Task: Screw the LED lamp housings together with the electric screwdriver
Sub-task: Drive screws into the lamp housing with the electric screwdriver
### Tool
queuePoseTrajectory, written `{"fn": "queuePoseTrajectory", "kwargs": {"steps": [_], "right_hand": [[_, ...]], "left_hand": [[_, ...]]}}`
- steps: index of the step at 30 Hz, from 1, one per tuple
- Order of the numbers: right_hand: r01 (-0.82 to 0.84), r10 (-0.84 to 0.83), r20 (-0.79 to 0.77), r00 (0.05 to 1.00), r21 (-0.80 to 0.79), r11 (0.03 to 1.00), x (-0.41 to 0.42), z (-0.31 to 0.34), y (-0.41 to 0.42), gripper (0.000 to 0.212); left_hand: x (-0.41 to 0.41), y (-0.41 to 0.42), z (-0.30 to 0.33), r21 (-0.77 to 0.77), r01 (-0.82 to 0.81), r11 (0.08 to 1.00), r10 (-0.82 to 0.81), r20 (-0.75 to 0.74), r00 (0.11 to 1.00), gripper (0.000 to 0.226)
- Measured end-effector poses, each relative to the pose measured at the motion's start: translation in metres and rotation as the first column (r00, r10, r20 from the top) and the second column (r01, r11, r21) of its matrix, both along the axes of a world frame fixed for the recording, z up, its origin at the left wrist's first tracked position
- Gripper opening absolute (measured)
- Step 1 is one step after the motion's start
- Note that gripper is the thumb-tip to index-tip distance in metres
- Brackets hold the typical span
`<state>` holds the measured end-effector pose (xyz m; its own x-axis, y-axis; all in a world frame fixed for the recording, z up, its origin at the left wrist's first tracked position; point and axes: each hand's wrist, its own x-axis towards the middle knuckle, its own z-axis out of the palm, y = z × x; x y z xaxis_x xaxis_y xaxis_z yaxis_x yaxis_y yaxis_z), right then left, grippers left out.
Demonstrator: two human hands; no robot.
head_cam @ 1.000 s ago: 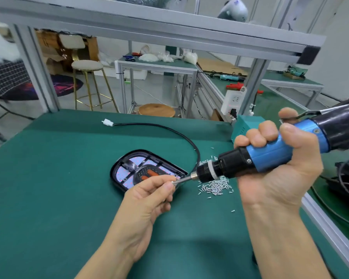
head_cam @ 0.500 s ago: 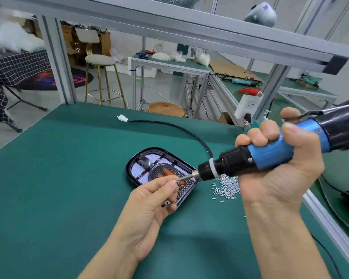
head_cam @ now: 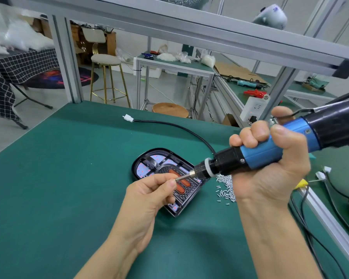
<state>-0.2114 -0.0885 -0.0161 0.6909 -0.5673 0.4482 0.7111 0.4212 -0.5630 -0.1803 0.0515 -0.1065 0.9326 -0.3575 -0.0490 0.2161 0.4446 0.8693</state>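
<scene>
LED lamp housing (head_cam: 165, 172) lies flat on green bench mat (head_cam: 58, 188), mid-scene, inner side up, two orange strips and ribbed grid showing, part hidden behind my left fingers. Nearest: both my forearms come in from the near edge. My left hand (head_cam: 149, 196) sits just above the housing's near end, thumb and forefinger pinched together right at the bit tip (head_cam: 178, 179); something small may be between them, cannot tell if it's a screw. Other left fingers curled under. My right hand (head_cam: 270, 168) wraps fully round the blue grip of electric screwdriver (head_cam: 260, 154), fingers over the top, thumb on the near side; tool tilted, bit pointing left and down toward the left fingertips, black rear body running off right. Loose screws (head_cam: 225, 188) piled on mat just right of the housing, under the tool. Black cable (head_cam: 179, 127) curves from the housing's right side out to far left, ending in white connector (head_cam: 128, 118). Right edge: aluminium rail (head_cam: 330, 218), cords. Far: frame post (head_cam: 69, 61), stool (head_cam: 106, 61), another green bench (head_cam: 175, 63).
</scene>
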Motion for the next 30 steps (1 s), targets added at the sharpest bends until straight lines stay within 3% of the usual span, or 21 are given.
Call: {"fn": "queuePoseTrajectory", "kwargs": {"steps": [6,10,17,21,26,30], "right_hand": [[-0.032,0.033,-0.031,0.999,0.055,0.998,0.019,-0.013,0.008,0.018],[-0.034,0.036,-0.059,0.998,0.045,0.998,0.043,-0.021,0.018,0.021],[0.027,-0.035,-0.125,0.992,-0.07,0.997,0.082,-0.038,0.026,0.023],[0.046,-0.067,-0.155,0.986,-0.139,0.989,0.096,-0.05,0.034,0.023],[0.058,-0.097,-0.157,0.983,-0.233,0.971,0.104,-0.06,0.04,0.025],[0.056,-0.1,-0.153,0.983,-0.271,0.961,0.106,-0.061,0.042,0.026]], "left_hand": [[0.018,0.025,-0.003,0.171,-0.046,0.984,0.026,0.118,0.993,0.013],[0.037,0.032,-0.006,0.383,-0.156,0.91,0.068,0.234,0.97,0.019],[0.073,0.041,-0.022,0.649,-0.437,0.623,0.164,0.437,0.884,0.017],[0.08,0.038,-0.029,0.808,-0.423,0.411,0.121,0.411,0.904,0.025],[0.082,0.037,-0.031,0.866,-0.31,0.393,0.09,0.299,0.95,0.037],[0.084,0.033,-0.027,0.866,-0.238,0.441,0.066,0.233,0.97,0.028]]}}
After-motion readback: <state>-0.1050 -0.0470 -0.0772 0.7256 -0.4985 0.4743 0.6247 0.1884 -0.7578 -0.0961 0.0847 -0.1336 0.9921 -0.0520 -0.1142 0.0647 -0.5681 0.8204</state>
